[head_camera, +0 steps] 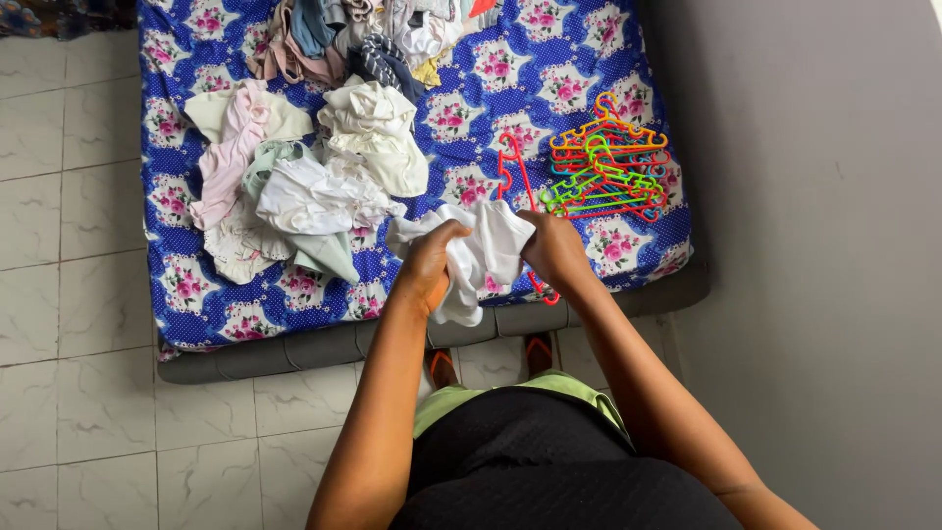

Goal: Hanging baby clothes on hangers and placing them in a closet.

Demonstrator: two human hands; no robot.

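My left hand (430,263) and my right hand (552,247) both grip a crumpled white garment (481,257), holding it over the near edge of a mattress (549,79) with a blue floral sheet. A red plastic hanger (512,175) lies on the sheet just beyond the garment; its lower end passes under my right hand. Whether the right hand also touches the hanger I cannot tell.
A heap of pale clothes (304,177) lies left of my hands, and darker clothes (363,39) are piled at the far end. A stack of coloured hangers (608,162) sits to the right. A grey wall (824,196) stands at right; a tiled floor (69,294) lies at left.
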